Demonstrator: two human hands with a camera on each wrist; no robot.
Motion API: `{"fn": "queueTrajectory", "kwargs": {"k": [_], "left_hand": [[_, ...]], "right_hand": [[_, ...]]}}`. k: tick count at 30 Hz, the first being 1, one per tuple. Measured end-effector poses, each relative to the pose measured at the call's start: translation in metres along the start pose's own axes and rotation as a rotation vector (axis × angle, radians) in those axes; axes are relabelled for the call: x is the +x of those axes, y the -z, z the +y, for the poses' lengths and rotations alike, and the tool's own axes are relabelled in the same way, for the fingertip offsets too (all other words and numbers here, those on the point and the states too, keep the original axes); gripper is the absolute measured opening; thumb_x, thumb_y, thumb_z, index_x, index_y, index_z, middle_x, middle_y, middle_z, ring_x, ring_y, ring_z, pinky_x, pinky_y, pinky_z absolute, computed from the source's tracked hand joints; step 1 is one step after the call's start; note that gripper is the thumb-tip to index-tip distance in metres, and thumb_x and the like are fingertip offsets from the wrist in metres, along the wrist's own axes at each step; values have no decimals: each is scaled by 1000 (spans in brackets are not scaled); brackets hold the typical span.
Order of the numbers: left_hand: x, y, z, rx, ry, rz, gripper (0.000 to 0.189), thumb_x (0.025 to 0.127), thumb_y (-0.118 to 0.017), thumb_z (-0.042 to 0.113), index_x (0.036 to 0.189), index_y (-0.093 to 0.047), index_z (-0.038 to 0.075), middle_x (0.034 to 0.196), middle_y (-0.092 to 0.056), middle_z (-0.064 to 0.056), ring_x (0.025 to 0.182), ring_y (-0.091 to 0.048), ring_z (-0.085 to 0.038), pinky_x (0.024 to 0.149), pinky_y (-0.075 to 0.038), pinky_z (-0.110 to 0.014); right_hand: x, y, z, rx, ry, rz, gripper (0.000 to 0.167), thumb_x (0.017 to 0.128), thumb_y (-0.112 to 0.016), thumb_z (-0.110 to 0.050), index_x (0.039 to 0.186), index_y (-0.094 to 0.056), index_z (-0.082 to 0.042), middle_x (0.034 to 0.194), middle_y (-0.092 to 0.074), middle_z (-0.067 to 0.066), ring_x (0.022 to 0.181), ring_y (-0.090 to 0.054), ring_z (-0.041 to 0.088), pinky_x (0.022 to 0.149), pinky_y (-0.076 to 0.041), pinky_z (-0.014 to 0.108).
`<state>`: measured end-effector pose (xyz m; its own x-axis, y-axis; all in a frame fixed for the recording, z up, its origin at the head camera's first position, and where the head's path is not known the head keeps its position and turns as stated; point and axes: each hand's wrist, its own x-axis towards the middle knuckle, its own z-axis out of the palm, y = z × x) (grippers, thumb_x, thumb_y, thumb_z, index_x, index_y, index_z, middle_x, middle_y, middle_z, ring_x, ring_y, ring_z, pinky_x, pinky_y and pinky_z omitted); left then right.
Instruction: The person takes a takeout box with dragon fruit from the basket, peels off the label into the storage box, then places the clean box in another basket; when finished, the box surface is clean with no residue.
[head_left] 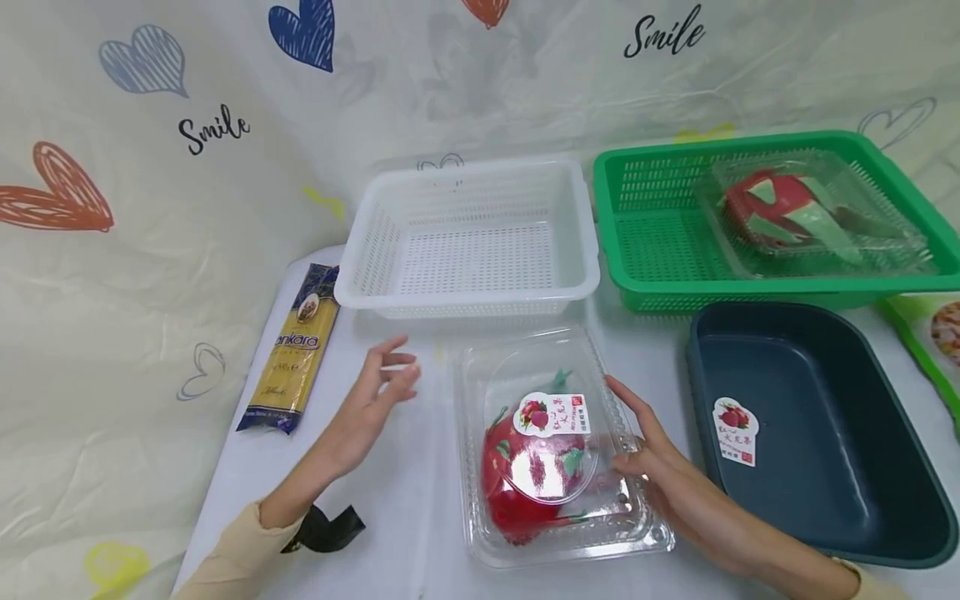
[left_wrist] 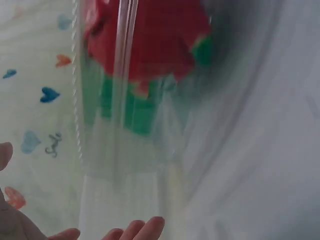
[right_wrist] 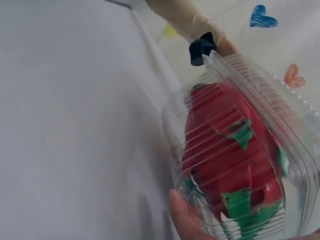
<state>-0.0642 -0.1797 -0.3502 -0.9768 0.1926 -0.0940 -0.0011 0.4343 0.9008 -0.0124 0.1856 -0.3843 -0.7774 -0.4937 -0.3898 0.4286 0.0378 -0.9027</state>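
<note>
- Clear clamshell [head_left: 510, 358] with a red dragon fruit [head_left: 517, 475] inside is between the hands, in front of the white basket [head_left: 465, 304]; can't tell if it's touching the worktop [head_left: 405, 500] or lifted.
- Right grip [head_left: 660, 462] is clamped on its right side. Left grip [head_left: 367, 408] is free, fingers loosely apart, near the left side.
- My guess: pretty light, thin flexy plastic, kinda slick, fruit probably carries most of the weight.
- I'd hold both side walls low, under the rim, and not squash the lid.
</note>
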Motion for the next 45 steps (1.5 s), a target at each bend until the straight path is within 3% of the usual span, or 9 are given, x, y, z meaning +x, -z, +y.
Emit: {"fn": "queueTrajectory", "kwargs": {"k": [4,8,11,15,20,27,32,38,45], "left_hand": [[-18,-26,5,-119,100,-174,77,108,-46,44,167,-7,15,152,-37,-25,129,-57,-43,103,-54,-54],[-32,-48,10,-199,178,-252,87,103,-49,52,168,-1,22,149,-39,-22,129,-56,-38,100,-55,-57],[-42,-61,14,-290,206,-258,88,101,-52,51,167,2,31,150,-39,-20,136,-51,-37,100,-55,-59],[-52,-75,16,-403,176,-234,89,99,-59,45,166,0,40,151,-39,-18,136,-51,-34,98,-57,-51],[-54,-85,14,-479,155,-186,84,98,-62,38,165,-11,42,155,-39,-14,137,-48,-32,98,-58,-45],[-53,-80,8,-586,90,-188,80,98,-59,24,165,-17,37,168,-21,-6,151,-26,-34,105,-53,-39],[-51,-70,5,-583,60,-228,80,97,-56,21,166,-18,31,168,-21,-7,152,-25,-35,104,-54,-38],[-44,-53,-5,-576,-24,-358,75,98,-50,19,167,-21,26,169,-19,-11,152,-23,-37,109,-50,-40],[-22,-25,-15,-549,-121,-494,63,99,-44,22,161,-38,22,166,-24,-19,148,-32,-36,108,-50,-42]], "right_hand": [[0,-4,0,44,-13,49,81,103,-47,-25,162,1,-53,170,9,7,150,-9,44,109,-43,63],[0,-8,-1,93,-25,112,81,104,-44,-25,162,5,-52,171,4,11,149,-17,45,101,-52,52],[0,-12,-2,127,-26,145,80,105,-41,-24,162,7,-52,171,0,13,148,-21,45,101,-52,47],[0,-16,-2,157,-26,168,79,106,-39,-25,161,11,-53,170,1,14,149,-22,46,102,-53,48],[0,-19,0,176,-32,193,80,107,-41,-28,160,12,-54,168,-4,17,147,-26,45,100,-55,49],[-2,-18,3,150,25,159,77,107,-46,-34,158,7,-57,164,-18,18,143,-34,40,103,-48,51],[-3,-5,2,171,74,156,70,110,-39,-37,159,6,-57,168,-12,17,144,-38,53,104,-50,50],[-5,26,-8,144,111,142,64,111,-33,-43,161,5,-53,166,-16,18,139,-47,40,97,-55,48],[-8,57,-22,-28,54,63,56,112,-25,-44,164,-5,-51,169,-12,13,141,-42,34,99,-49,68]]}}
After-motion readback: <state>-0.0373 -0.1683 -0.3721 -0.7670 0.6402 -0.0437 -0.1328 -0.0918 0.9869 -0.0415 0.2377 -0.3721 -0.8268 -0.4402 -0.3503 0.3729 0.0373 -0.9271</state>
